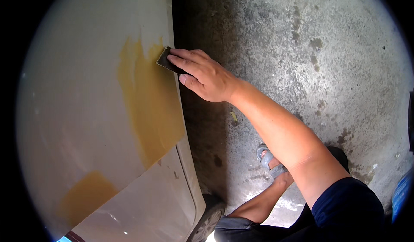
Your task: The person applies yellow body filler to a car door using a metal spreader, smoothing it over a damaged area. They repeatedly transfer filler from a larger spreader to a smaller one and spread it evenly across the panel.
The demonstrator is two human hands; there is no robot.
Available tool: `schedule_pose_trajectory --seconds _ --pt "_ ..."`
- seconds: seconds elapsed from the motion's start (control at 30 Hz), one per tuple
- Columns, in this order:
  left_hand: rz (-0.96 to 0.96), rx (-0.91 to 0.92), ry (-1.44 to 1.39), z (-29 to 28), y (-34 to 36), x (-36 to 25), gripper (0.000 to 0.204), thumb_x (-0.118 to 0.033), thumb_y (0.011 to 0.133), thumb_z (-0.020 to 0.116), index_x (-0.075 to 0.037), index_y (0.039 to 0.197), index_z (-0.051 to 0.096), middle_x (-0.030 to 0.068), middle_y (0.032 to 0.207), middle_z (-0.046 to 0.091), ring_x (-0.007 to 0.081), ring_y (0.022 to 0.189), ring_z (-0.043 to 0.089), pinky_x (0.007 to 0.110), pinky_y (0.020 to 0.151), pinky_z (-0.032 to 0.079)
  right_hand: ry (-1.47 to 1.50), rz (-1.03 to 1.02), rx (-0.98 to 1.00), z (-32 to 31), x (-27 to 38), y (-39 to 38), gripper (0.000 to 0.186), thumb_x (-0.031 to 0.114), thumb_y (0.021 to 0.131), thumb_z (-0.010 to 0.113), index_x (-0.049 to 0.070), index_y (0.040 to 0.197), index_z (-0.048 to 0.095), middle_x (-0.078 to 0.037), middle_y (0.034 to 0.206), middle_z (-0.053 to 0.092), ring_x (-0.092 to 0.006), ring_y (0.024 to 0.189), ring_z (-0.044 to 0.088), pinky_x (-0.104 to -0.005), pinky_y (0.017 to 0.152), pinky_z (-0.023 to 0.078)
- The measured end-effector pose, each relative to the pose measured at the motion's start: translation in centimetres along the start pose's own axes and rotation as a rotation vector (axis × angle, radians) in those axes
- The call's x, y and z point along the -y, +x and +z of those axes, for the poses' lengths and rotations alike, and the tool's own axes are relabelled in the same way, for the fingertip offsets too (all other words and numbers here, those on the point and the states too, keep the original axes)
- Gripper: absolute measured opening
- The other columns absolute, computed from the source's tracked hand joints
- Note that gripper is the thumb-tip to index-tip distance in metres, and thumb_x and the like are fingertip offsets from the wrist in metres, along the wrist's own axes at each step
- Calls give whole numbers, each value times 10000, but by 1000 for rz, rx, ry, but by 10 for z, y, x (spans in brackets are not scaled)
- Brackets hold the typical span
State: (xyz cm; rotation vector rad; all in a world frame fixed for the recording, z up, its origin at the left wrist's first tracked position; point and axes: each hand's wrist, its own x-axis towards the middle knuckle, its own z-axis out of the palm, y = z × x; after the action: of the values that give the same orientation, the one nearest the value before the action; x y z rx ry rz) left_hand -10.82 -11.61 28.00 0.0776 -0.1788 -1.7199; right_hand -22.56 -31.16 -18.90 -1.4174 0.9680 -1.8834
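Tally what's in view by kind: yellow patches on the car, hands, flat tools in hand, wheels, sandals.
Yellow patches: 2 (large patch, small patch)
Right hand: 1
Dark flat tool: 1
Wheel: 1, partly hidden
Grey sandal: 1, partly hidden
Total: 6

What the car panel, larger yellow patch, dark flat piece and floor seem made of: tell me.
Car panel: probably painted metal, smooth with a soft sheen.
Larger yellow patch: perhaps body filler, matt with streaky edges.
Dark flat piece in the right hand: possibly rubber or abrasive sheet, being dark and thin.
Floor: likely concrete, grey, rough, stained.
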Motion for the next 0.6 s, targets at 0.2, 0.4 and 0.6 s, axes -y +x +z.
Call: schedule_pose_trajectory --seconds 0.2,0.4,0.6 --pt "10 4 5 2 -2 2 622 -78 935 544 -1 1476 245 157 1500 331 241 1044 638 322 854 562 63 177 152 11 19 -29 450 122 894 566 -1 1322 497 -174 1387 459 -359 1172 484 -416 1018 414" --pt "14 6 -6 -2 1 4 624 -78 936 544 -4 1478 242 157 1501 329 245 1044 638 322 859 561 60 110 -22 5 1 -18 445 152 906 558 2 1321 503 -169 1399 455 -352 1169 486 -416 1013 416" --pt "14 14 -10 -3 -3 10 626 -78 937 544 -7 1479 239 156 1503 328 249 1044 638 323 863 561 77 199 115 18 8 -25 464 155 897 570 -11 1324 497 -178 1406 458 -358 1162 503 -415 1019 406"
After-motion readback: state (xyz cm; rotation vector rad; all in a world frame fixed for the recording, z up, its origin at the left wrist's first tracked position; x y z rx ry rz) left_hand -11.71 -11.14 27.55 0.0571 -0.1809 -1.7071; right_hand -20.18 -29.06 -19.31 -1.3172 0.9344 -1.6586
